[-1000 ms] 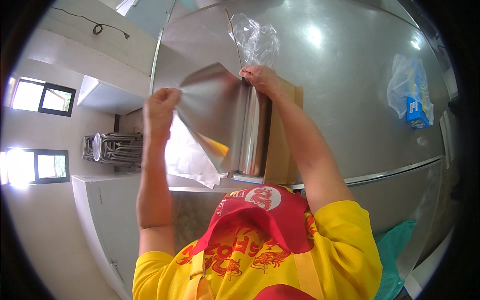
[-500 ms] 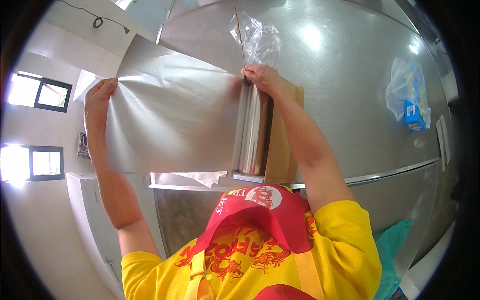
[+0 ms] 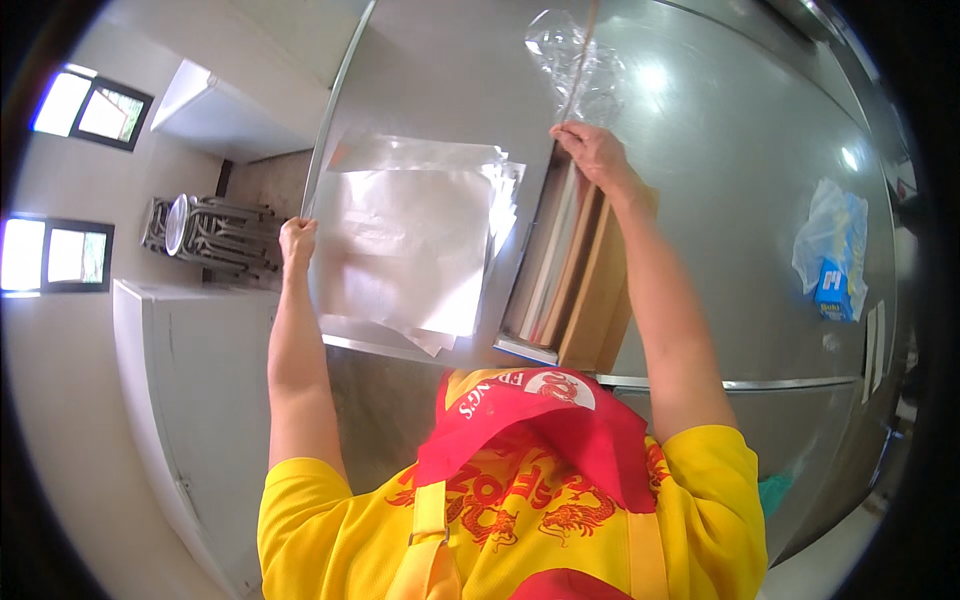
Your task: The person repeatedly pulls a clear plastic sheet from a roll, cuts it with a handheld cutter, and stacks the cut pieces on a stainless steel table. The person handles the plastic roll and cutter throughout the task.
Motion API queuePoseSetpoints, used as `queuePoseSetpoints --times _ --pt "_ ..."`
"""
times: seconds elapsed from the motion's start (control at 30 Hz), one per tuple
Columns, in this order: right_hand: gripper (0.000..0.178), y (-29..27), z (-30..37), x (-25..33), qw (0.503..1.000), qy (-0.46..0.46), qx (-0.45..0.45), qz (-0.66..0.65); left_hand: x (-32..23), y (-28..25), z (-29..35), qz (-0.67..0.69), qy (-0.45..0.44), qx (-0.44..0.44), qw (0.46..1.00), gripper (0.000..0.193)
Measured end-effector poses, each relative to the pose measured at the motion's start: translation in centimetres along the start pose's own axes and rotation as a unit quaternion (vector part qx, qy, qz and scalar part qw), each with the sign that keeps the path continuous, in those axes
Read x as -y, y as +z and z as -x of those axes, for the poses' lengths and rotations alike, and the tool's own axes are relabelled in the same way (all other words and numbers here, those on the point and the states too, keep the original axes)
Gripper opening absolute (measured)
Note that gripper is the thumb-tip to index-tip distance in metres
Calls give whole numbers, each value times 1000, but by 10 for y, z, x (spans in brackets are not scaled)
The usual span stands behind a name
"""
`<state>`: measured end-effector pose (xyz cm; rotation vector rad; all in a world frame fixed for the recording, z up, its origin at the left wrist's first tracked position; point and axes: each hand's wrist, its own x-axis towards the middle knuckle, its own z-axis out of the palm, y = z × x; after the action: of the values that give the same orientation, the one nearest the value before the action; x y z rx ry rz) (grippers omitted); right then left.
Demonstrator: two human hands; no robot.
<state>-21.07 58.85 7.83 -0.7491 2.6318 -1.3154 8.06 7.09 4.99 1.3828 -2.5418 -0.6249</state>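
Beside the table's left edge my left hand (image 3: 298,242) is closed, fingers pinched at the left edge of a silvery foil sheet (image 3: 405,240). That sheet lies over a loose stack whose right-hand corners are uneven. To its right stands a long open box (image 3: 520,340) with a foil roll inside, partly in shadow. My right hand (image 3: 597,160) is closed at the box's far end. From its fingers a thin brown strip (image 3: 580,65) runs away across the table. What lies under the right fingers is hidden.
Brown cardboard (image 3: 603,290) stands along the box's right side. Crumpled clear plastic (image 3: 555,45) lies beyond it. At the right are a plastic bag (image 3: 825,225) and a blue carton (image 3: 833,290). Stacked stools (image 3: 220,235) and a white cabinet (image 3: 215,390) are off to the left.
The foil sheet held up between my hands has come down, baring the stack's uneven edges. My left hand has dropped to the table's edge. The brown strip now leans right.
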Motion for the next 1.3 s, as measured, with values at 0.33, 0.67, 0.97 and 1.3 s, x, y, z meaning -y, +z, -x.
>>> queuePoseSetpoints --times 0.33,0.67,0.97,1.3 --pt "26 10 -6 2 1000 -17 -10 -5 -8 -2 25 -2 -27 -80 996 23" --pt "30 4 1 9 1000 0 2 2 -230 44 262 92 453 47 886 27" --pt "32 8 -6 7 1000 -4 0 -17 -286 101 283 -205 469 13 859 27" --pt "34 1 0 15 1000 -31 6 2 -277 31 217 193 302 84 930 20"
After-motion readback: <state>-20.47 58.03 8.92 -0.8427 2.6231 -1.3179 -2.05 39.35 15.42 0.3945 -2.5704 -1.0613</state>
